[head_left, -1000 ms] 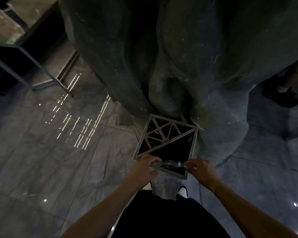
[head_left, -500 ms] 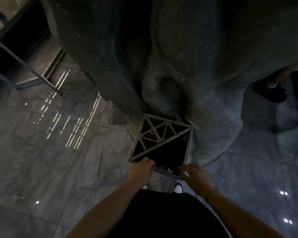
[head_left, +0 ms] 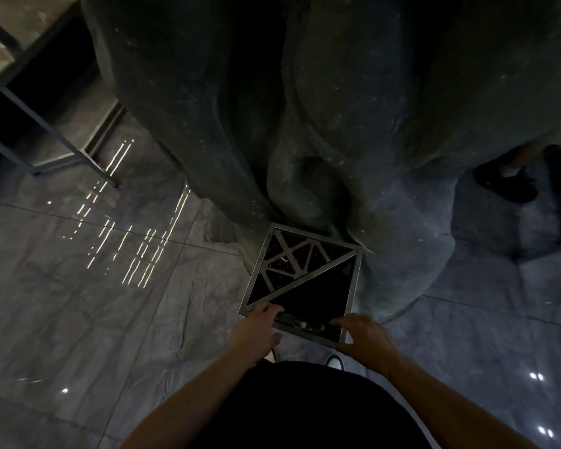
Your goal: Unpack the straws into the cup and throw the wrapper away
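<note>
A clear, crumpled plastic wrapper (head_left: 302, 324) lies across the near edge of a square metal-framed bin (head_left: 353, 286) on the floor. The bin's top is half dark opening, half patterned metal grille. My left hand (head_left: 256, 332) is curled at the wrapper's left end and seems to pinch it. My right hand (head_left: 366, 338) hovers just right of the wrapper with fingers spread and nothing in them. No straws or cup are in view.
The bin stands against a big dark rock-like column (head_left: 305, 108). Glossy grey floor tiles (head_left: 110, 319) spread to the left and right. A metal-legged table (head_left: 30, 131) stands far left. Another person's dark shoe (head_left: 506, 183) is at the far right. My own shoes (head_left: 332, 361) are just below the bin.
One second ago both hands held the wrapper stretched over the bin. My right hand has let go and opened, and the wrapper now sags at the bin's near rim.
</note>
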`<state>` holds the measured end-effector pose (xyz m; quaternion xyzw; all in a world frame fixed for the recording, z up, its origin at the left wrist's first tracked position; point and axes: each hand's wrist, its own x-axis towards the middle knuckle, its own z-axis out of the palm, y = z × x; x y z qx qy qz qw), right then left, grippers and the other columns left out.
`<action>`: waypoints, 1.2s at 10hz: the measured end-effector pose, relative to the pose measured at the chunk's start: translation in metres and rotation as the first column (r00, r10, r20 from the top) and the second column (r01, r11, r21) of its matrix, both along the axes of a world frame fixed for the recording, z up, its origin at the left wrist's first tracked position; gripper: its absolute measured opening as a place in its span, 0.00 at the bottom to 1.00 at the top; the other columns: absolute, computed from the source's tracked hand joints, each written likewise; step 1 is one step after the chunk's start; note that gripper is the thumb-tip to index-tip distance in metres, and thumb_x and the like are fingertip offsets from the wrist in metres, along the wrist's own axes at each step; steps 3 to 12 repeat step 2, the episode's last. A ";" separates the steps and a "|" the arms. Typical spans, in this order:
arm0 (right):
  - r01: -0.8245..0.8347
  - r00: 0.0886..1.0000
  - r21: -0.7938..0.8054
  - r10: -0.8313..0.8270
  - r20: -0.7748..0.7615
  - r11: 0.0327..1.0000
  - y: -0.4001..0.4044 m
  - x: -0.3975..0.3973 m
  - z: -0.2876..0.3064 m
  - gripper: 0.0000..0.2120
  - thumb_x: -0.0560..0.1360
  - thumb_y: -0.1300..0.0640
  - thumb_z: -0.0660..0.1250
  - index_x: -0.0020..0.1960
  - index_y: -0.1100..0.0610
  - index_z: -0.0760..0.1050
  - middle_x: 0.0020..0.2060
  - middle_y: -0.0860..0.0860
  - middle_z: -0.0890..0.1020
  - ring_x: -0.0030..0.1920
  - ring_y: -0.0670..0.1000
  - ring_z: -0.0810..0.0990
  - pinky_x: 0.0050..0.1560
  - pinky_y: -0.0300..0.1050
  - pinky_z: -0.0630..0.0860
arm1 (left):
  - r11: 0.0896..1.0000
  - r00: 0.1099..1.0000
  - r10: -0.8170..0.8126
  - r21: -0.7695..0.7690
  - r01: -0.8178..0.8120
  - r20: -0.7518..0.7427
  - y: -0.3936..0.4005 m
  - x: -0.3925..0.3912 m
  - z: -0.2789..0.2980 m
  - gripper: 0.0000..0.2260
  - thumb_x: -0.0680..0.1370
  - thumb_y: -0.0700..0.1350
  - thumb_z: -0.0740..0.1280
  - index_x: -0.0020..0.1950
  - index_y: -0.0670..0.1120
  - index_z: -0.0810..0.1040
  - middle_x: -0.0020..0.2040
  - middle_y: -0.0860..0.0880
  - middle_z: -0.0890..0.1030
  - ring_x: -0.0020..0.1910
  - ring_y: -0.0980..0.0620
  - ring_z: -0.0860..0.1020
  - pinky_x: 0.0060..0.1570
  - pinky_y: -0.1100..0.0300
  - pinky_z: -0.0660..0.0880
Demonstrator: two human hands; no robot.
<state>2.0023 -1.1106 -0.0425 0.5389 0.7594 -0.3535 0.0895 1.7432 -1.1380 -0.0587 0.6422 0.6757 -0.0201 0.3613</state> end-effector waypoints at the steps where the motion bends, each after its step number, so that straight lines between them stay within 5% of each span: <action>1: -0.030 1.000 0.013 0.030 0.004 0.999 -0.003 0.004 0.001 0.24 0.74 0.44 0.67 0.69 0.45 0.70 0.64 0.48 0.77 0.62 0.49 0.74 0.60 0.45 0.74 | 0.999 0.999 0.035 0.009 -0.035 -0.033 -0.008 -0.005 0.003 0.27 0.72 0.47 0.70 0.71 0.54 0.67 0.71 0.53 0.68 0.62 0.48 0.76 0.57 0.52 0.76; 12: -0.055 0.999 0.010 0.055 0.001 0.998 -0.003 0.011 0.001 0.25 0.73 0.45 0.66 0.69 0.45 0.68 0.65 0.47 0.75 0.63 0.49 0.73 0.61 0.45 0.73 | 0.993 0.992 0.112 0.054 -0.109 -0.059 -0.021 -0.010 0.004 0.30 0.72 0.46 0.70 0.73 0.54 0.65 0.73 0.51 0.65 0.61 0.47 0.77 0.55 0.53 0.77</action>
